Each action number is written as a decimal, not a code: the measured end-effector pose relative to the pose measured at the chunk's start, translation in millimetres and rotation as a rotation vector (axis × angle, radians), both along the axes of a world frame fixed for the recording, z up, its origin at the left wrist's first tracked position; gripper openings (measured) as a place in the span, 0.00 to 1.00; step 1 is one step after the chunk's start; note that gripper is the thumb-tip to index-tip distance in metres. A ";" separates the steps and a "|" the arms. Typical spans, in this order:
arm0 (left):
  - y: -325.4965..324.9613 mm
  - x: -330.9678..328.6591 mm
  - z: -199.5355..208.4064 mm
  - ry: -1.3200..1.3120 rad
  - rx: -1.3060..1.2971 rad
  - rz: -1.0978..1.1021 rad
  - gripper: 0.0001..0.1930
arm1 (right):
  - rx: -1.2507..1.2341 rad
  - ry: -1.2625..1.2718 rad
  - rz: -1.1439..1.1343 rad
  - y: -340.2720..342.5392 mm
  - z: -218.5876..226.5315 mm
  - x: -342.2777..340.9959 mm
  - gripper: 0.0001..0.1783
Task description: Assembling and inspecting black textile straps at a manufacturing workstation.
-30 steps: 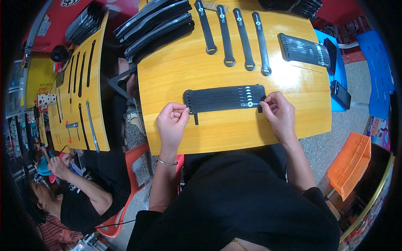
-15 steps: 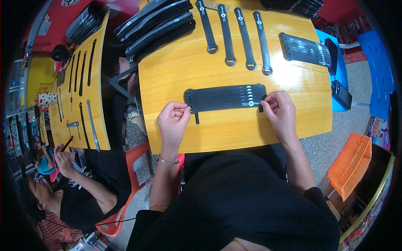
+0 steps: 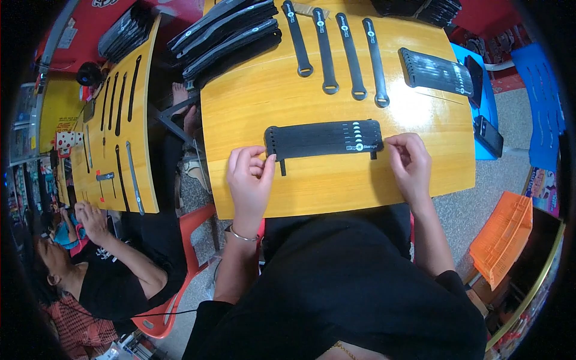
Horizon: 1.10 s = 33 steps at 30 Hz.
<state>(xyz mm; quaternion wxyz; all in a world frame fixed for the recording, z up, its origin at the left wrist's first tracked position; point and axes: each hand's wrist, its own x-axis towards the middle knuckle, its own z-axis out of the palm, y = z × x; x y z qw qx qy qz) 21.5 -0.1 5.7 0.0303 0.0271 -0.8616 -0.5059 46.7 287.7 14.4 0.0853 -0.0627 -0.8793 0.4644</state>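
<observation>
My left hand (image 3: 249, 174) and right hand (image 3: 409, 165) pinch the stacked black straps (image 3: 324, 139) at both ends; best keep edges flush on the table (image 3: 336, 186).

On a yellow wooden table (image 3: 336, 186), a black strap bundle (image 3: 324, 139) lies flat at centre. The left hand (image 3: 249, 180) pinches its nine o'clock end; the right hand (image 3: 409, 165) pinches its three o'clock end. Four single black straps (image 3: 339, 51) lie at twelve o'clock, another bundle (image 3: 435, 72) at two o'clock.

black strap bundle (image 3: 324, 139) | flat, lengthwise across yellow table (image 3: 336, 186) | white marks near right end
</observation>
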 end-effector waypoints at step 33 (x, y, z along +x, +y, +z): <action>59.7 3.2 2.4 0.259 -0.595 -0.706 0.35 | 0.341 -0.184 -0.087 17.2 -4.8 -154.9 0.18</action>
